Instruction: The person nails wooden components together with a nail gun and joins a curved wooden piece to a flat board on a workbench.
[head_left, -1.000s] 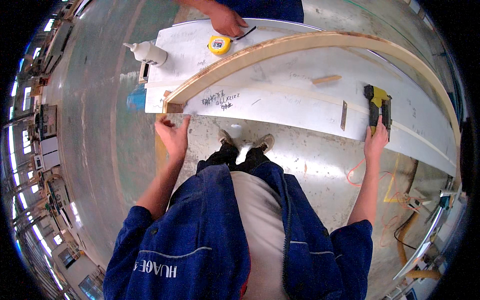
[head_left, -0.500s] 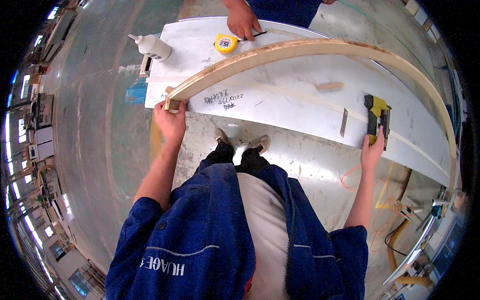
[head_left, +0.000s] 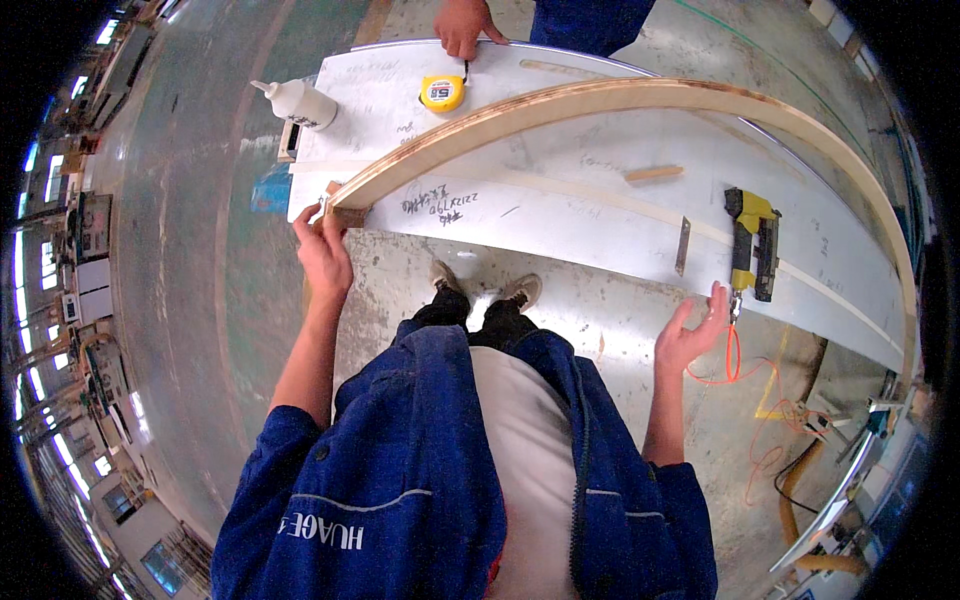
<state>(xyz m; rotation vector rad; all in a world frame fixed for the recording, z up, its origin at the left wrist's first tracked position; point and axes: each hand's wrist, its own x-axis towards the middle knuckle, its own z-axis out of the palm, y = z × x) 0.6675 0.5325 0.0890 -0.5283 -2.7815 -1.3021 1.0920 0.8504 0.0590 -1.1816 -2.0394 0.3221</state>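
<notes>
A long curved wooden strip (head_left: 520, 118) arches over the white panel from its left end to the far right. My left hand (head_left: 326, 262) has its fingers closed around the strip's near-left end, beside a small wooden block (head_left: 350, 215). Some of those fingertips are hidden by the wood. My right hand (head_left: 692, 332) is empty, fingers apart, just off the panel's front edge. Beyond its fingertips a yellow and black nail gun (head_left: 752, 245) rests on the panel, an orange air hose (head_left: 733, 350) hanging from its handle.
The white panel (head_left: 590, 225) bears a thin metal plate (head_left: 683, 246), a wood scrap (head_left: 654, 173), a yellow tape measure (head_left: 442, 93) and a white squeeze bottle (head_left: 298, 104). Across it, a co-worker's hand (head_left: 465, 25) touches the far edge. Hoses (head_left: 765, 460) trail over the floor at right.
My right hand has let go of the nail gun and drawn back leftward, opening. My left hand's grip on the strip end has shifted slightly. The co-worker's hand and the tape measure moved left.
</notes>
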